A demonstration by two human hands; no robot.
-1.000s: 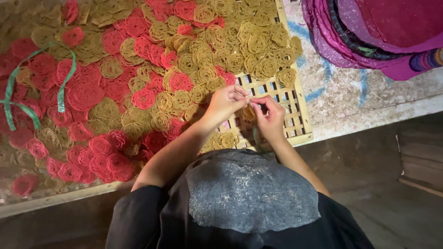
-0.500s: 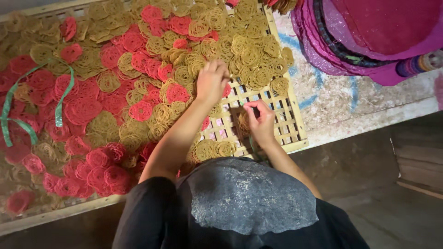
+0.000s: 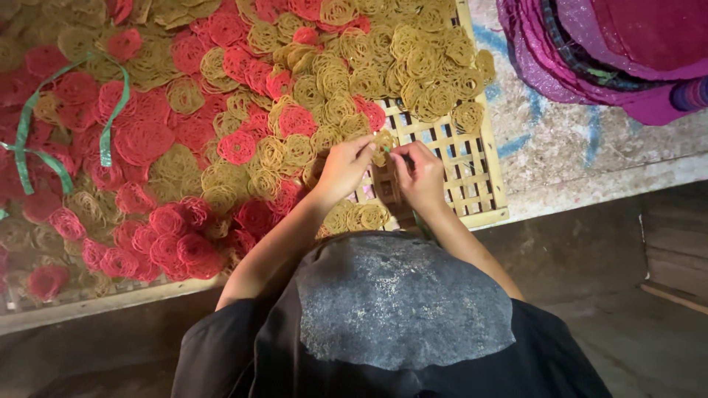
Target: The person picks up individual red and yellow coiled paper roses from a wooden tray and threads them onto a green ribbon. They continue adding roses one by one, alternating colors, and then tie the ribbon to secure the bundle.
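Holding a small stack of yellow coils (image 3: 385, 177) between both hands, the person works at the near right part of the tray (image 3: 483, 166), just above its bare lattice. The left hand (image 3: 343, 168) has its fingers closed around the left side of the stack, with the fingertips at the top coil (image 3: 383, 140). The right hand (image 3: 422, 175) is closed on the right side, and it seems to pinch a thin green strip near the top (this part is small, so I cannot tell for sure how it runs).

To do this step well, in my judgement, the coils should stay flat against each other, edges lined up, before anything goes around them. These coils look dry and brittle, so the grip of each hand should press only lightly on the rims; a hard squeeze could snap the thin strands. It is better to hold the stack low over the tray, so that broken pieces or a slipped coil fall back on the lattice and not on the floor.

The loose coils, red (image 3: 237, 147) and yellow (image 3: 335, 74), lie in a thick heap to the left and far side. Long green strips (image 3: 110, 125) lie over the heap at the far left. Folded purple cloth (image 3: 590, 51) sits on the counter (image 3: 560, 155) at the far right.
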